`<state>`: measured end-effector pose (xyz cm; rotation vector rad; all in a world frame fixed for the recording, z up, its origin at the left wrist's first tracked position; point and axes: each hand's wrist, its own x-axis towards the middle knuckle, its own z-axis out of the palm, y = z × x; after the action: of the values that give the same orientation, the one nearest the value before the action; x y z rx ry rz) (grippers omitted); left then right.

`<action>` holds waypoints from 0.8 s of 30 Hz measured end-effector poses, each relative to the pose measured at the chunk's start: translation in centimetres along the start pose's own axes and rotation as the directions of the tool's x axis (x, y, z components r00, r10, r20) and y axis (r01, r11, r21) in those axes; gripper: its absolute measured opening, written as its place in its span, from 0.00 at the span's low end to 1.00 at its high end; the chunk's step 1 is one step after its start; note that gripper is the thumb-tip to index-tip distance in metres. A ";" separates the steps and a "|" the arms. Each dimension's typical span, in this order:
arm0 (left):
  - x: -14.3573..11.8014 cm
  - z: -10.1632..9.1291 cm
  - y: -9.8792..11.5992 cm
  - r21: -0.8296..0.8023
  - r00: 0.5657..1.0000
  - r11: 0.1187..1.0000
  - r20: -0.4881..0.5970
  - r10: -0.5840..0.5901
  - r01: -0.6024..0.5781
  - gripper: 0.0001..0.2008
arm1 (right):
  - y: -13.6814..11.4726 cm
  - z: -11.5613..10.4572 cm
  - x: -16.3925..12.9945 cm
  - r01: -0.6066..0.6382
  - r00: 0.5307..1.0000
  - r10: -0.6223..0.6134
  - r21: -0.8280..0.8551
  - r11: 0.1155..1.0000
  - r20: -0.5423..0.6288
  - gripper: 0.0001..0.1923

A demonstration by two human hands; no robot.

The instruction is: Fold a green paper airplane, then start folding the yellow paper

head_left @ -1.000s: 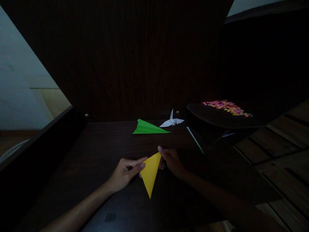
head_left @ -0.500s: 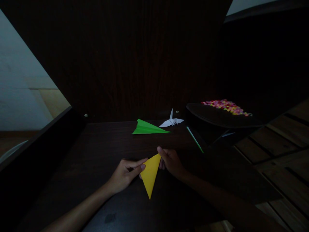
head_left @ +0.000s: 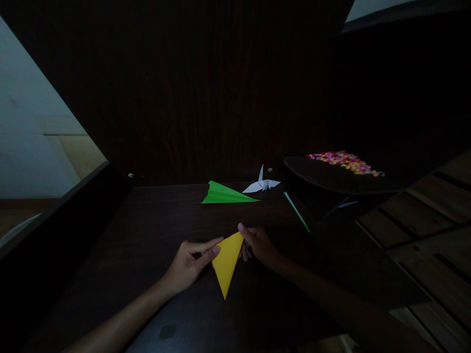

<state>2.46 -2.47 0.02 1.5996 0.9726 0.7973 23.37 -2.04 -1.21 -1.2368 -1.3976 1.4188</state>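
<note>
Over the last second, only a slight change is being shown: the lower tip of the yellow folded paper triangle [head_left: 226, 262] is being carried a little up and left in the frame, and the curled lower fingers of the right hand [head_left: 260, 245] are being exposed slightly more beside its right edge. No new crease is being revealed; a small adjustment of grip is being suggested, rather than a fresh fold.

The yellow triangle is being held at lower centre of the frame, tip pointed toward the bottom edge, over a dark brown wooden tabletop [head_left: 147, 255]. Whether the wood is being touched by the tip cannot be told.

By the left hand [head_left: 189, 267], nearly closed, the upper left corner is being pinched, thumb flat on the face, forefinger along the top edge. By the right hand the upper right corner is apparently being gripped under a raised thumb, the other fingers being loosely bent; contact there is being partly hidden. The hands are being kept apart, with the paper spanning between.

At frame centre, a bright green pointed folded paper [head_left: 224, 194] is being left untouched, as are a white folded paper bird [head_left: 263, 185] near its tip and a thin green-and-white strip [head_left: 296, 212] to the right.
</note>
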 end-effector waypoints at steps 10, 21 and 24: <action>0.0 -0.1 0.3 0.000 1.000 1.000 0.025 0.016 -0.016 0.17 | -0.3 0.0 -0.3 0.066 0.998 -0.066 -0.031 0.997 -0.006 0.32; -0.1 0.0 0.2 -0.006 1.000 1.000 -0.009 0.025 -0.025 0.17 | 0.5 -0.3 0.0 0.095 0.987 -0.075 -0.134 0.986 0.142 0.35; -0.1 0.0 0.2 0.002 0.999 0.999 -0.010 0.039 -0.039 0.17 | 0.6 -0.2 -0.1 0.106 0.988 -0.087 -0.141 0.984 0.129 0.36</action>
<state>2.46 -2.55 0.20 1.6219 0.9523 0.8317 23.69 -2.18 -1.73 -1.1724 -1.6498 1.3641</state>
